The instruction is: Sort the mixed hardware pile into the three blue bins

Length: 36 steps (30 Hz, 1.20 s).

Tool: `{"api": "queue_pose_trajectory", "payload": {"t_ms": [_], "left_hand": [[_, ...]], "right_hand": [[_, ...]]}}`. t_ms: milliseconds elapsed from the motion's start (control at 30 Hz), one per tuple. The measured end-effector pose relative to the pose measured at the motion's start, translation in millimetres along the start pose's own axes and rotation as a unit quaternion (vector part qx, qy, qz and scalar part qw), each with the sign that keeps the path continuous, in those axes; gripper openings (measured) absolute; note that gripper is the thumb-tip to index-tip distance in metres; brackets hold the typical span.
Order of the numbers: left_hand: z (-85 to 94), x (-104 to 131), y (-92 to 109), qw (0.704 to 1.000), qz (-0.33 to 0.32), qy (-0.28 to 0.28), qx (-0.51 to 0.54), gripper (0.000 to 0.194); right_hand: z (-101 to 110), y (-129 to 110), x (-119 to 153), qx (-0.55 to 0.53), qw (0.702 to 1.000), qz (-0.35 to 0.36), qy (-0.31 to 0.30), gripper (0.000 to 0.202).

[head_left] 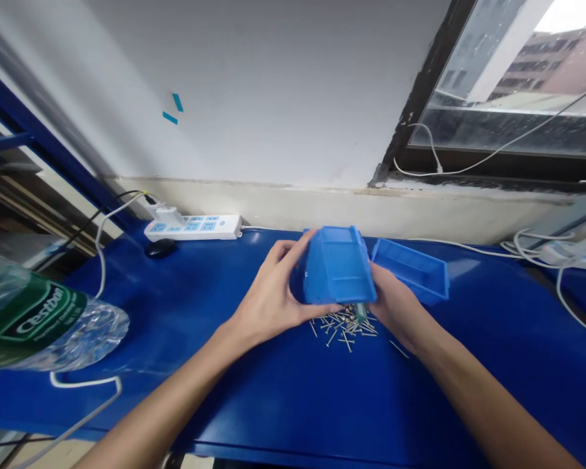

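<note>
Together, the left hand, its grip wide, and right hand hold a blue bin above loose screws.

Fasteners lie on the table, right of the bottle.

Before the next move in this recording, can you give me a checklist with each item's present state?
1. Left hand gripping the tilted blue plastic bin: ok, at its left side.
2. Right hand supporting it: ok, at its right side.
3. Tilted bin's contents: cannot tell, interior hidden.
4. Metal fasteners gathered together: not ok, a stray one lies apart to the right.
5. Right hand clear of the second blue bin: cannot tell, they overlap in view.
6. Cestbon bottle clear of both hands: ok.
</note>
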<state>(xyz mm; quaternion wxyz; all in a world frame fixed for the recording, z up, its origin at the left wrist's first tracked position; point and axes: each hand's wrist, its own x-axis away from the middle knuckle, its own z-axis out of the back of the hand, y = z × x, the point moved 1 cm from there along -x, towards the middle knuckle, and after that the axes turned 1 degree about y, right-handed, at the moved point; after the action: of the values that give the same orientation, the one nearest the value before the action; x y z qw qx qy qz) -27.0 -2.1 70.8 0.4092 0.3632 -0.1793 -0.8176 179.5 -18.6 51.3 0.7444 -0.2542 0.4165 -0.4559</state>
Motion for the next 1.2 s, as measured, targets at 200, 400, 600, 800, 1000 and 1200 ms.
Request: {"api": "queue_pose_trajectory", "payload": {"t_ms": [200,400,600,800,1000,1200], "left_hand": [[-10.8,-16.5,16.3,0.993,-0.044,-0.058,-0.091,0.115],[-17.1,-20.2,18.7,0.982,-0.064,-0.085,-0.153,0.114],[-22.1,-11.2,10.8,0.978,-0.061,-0.088,-0.177,0.114],[-27.3,-3.4,-3.6,0.984,-0.078,-0.051,-0.149,0.111],[-30.8,-0.3,-17.3,0.997,-0.041,-0.042,-0.044,0.105],[-20.9,-3.6,-16.0,1.0,-0.006,0.0,-0.017,0.086]], "right_hand": [[6.2,22.5,7.3,-0.295,0.916,-0.265,0.061,0.045],[7.5,42.2,12.5,-0.247,0.932,-0.246,0.103,0.045],[1.0,49.1,13.0,-0.174,0.968,-0.137,0.118,0.032],[5.3,54.5,27.1,0.126,0.986,-0.008,0.113,0.028],[4.0,52.5,32.1,0.207,0.965,0.063,0.147,0.034],[-2.3,54.5,30.0,0.182,0.966,0.101,0.152,0.024]]}}
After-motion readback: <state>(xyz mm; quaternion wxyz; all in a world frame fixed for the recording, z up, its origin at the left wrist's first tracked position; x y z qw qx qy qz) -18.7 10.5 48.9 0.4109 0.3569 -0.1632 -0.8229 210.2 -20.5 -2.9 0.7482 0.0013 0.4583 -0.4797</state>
